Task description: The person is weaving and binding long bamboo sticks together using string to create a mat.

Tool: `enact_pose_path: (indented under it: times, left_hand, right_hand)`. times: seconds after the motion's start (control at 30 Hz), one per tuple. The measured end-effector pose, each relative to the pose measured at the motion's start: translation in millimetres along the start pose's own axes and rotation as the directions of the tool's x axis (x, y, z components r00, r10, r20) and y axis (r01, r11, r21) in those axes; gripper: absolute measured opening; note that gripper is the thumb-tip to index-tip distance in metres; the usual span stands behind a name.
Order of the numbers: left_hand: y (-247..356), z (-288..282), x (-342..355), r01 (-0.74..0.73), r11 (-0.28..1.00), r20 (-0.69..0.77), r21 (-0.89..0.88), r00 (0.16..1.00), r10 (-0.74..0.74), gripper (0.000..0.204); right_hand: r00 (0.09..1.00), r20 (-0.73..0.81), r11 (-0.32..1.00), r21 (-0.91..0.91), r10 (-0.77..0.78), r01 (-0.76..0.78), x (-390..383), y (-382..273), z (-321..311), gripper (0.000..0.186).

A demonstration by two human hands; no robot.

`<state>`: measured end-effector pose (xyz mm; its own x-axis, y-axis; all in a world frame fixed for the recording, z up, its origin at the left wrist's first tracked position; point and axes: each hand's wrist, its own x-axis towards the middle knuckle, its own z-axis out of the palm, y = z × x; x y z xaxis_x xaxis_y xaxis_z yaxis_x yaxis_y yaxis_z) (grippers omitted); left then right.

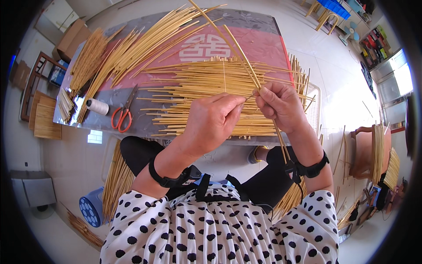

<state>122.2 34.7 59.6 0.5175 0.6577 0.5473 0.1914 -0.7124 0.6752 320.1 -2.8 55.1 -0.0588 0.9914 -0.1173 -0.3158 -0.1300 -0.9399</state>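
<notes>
My right hand (279, 105) pinches a few long yellow stalks (241, 52) between thumb and fingers. They slant up to the far left, and their lower ends come out below my palm. Close beside it, my left hand (213, 119) is closed in a pinch. A thin dark strand seems to run from its fingertips to the stalks, too fine to name. Beneath both hands lies a layer of stalks side by side (184, 88), crossed by a pale thread (224, 75). Left of it are red-handled scissors (121, 118) and a spool of white thread (97, 106).
The table (263, 28) has a red and grey cover. Loose stalks (154, 35) and a brushy bundle (88, 59) lie at its far left. More stalks (116, 180) stand by my left leg, near a blue stool (91, 207). A white basket (313, 103) is at the right.
</notes>
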Motion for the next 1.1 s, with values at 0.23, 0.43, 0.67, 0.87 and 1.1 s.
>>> enact_pose_path:
  times: [0.23,0.43,0.67,0.87,1.1]
  left_hand:
    - [-3.2,-2.7,0.4,-0.011,1.000,0.028,-0.006,1.000,0.011,0.015]
    - [-5.1,1.5,-0.5,-0.012,1.000,0.005,-0.004,1.000,0.012,0.013]
    - [-7.6,6.7,-3.6,0.053,0.998,-0.002,-0.040,0.999,-0.054,0.010]
    - [-9.7,11.2,-3.8,0.063,0.995,-0.001,-0.079,0.998,-0.064,0.007]
    - [-10.2,9.4,-6.8,0.098,0.992,0.035,-0.078,0.995,-0.096,0.006]
  right_hand:
    - [0.999,0.043,0.992,0.119,0.033,-0.038,0.8,5.8,-3.2,0.019]
    - [0.999,-0.036,0.999,0.032,-0.008,0.009,-1.4,16.4,0.9,0.020]
    - [0.992,-0.121,0.998,-0.045,-0.037,0.031,-5.1,20.9,5.4,0.020]
    - [0.986,-0.159,0.996,-0.082,-0.048,0.036,-8.0,23.9,7.5,0.020]
    - [0.979,-0.193,0.989,-0.144,-0.064,0.036,-13.3,27.2,18.4,0.019]
